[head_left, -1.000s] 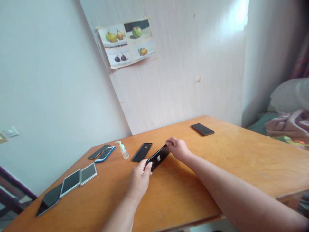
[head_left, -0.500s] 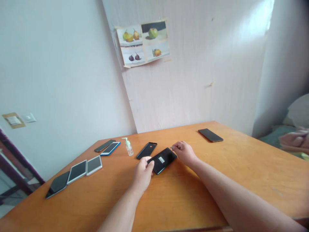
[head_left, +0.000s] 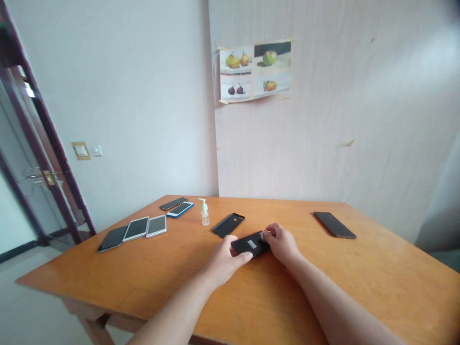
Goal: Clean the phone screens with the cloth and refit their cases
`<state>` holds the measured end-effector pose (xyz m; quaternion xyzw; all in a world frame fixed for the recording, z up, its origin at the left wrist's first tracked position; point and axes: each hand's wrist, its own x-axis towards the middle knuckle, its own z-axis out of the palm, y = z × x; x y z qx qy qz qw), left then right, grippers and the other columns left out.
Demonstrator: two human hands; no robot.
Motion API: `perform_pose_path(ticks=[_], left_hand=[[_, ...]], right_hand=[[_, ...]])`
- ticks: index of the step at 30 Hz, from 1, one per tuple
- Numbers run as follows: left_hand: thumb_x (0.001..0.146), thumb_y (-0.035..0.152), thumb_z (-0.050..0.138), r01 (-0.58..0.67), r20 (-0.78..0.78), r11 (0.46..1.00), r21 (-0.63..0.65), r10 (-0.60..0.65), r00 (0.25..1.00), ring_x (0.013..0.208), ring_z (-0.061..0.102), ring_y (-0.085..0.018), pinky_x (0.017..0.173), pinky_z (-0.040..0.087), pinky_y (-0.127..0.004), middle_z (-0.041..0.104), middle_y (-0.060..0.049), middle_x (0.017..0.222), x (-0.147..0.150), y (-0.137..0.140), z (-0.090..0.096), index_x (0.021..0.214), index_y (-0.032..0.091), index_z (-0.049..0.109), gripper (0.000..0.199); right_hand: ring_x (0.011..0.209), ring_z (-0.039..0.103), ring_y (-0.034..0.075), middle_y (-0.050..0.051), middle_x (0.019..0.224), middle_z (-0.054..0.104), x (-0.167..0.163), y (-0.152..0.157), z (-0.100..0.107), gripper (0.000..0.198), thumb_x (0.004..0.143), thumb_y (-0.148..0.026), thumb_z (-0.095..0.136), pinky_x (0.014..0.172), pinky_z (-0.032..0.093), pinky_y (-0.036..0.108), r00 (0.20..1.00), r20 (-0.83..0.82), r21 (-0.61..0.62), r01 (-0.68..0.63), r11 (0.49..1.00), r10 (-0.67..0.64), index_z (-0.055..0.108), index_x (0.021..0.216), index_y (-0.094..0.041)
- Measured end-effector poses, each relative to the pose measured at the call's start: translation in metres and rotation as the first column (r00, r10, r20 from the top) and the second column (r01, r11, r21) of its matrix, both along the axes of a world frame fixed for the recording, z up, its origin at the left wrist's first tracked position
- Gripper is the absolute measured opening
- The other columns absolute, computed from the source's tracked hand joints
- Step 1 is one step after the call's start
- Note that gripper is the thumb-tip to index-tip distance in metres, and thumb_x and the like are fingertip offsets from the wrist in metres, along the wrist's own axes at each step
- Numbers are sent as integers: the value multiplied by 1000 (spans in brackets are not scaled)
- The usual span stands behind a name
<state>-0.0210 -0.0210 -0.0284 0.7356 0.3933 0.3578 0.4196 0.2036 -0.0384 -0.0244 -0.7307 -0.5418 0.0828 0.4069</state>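
A black phone (head_left: 246, 246) lies back side up, with a small pale label on it, just above or on the table. My left hand (head_left: 224, 261) grips its left end, thumb along the near edge and fingers at the far edge. Over the phone's right end, my right hand (head_left: 282, 243) is closed in a pinch. A small whitish bit shows at its fingertips against the phone; I cannot make out what it is. Behind the phone lies an empty black phone case (head_left: 229, 224), its camera hole toward the far end.
A clear pump bottle (head_left: 205, 215) stands left of the case. Farther left lie a blue-edged phone (head_left: 180, 209), a dark phone (head_left: 174, 203), two white phones (head_left: 135, 229) and a black device (head_left: 113, 238). Another black phone (head_left: 334, 224) rests at right on the wooden table (head_left: 172, 282).
The view has swung left and levelled. My right fingertips have moved from the phone's far right corner onto its back. My left thumb now reaches farther along the near edge.
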Motion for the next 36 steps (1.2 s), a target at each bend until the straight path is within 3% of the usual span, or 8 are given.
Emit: perform_pose_path(ticks=[4, 8, 15, 22, 32, 36], left_hand=[[61, 42, 80, 0, -54, 998, 61, 3, 999, 94, 62, -23, 78, 47, -30, 66, -7, 107, -1, -9, 3, 119, 20, 53, 68], [59, 42, 79, -63, -170, 987, 146, 88, 981, 97, 60, -25, 80, 47, -31, 64, -7, 108, 0, -14, 7, 112, 21, 57, 61], [57, 48, 76, -192, -394, 937, 293, 301, 868, 111, 55, -31, 91, 43, -37, 58, -9, 112, 7, -35, 12, 111, 22, 60, 61], [64, 48, 71, -211, -426, 906, 366, 365, 828, 118, 51, -32, 98, 38, -38, 58, -10, 120, 9, -48, 12, 123, 25, 55, 65], [70, 50, 66, -184, -471, 888, 421, 387, 792, 114, 51, -30, 95, 39, -37, 59, -9, 116, 11, -53, 16, 121, 25, 57, 57], [71, 49, 66, -171, -490, 890, 422, 383, 783, 113, 51, -30, 95, 39, -36, 59, -8, 115, 11, -55, 18, 121, 25, 58, 56]], right_hand=[[78, 64, 19, 5, 80, 70, 0, 1, -1, 15, 84, -33, 53, 67, 43, 27, 1000, 16, -18, -8, 1000, 9, 62, 89, -22], [76, 64, 19, 4, 77, 69, -3, -1, 2, 13, 84, -32, 52, 66, 42, 26, 999, 27, -38, -17, 999, 18, 61, 86, -23], [77, 63, 20, 5, 79, 69, -7, -3, 7, 14, 86, -35, 51, 63, 40, 27, 999, 46, -79, -9, 997, 13, 59, 89, -23], [74, 62, 19, 4, 78, 68, -8, -7, 11, 12, 86, -32, 51, 59, 38, 26, 994, 101, -119, -24, 993, 36, 61, 84, -24], [85, 62, 20, 9, 103, 62, -12, -13, 18, 20, 89, -36, 48, 64, 41, 29, 976, 216, -140, 24, 990, 7, 63, 96, -24], [88, 62, 22, 10, 102, 61, -12, -12, 21, 22, 90, -36, 47, 67, 43, 31, 963, 270, -175, 26, 984, 23, 65, 94, -23]])
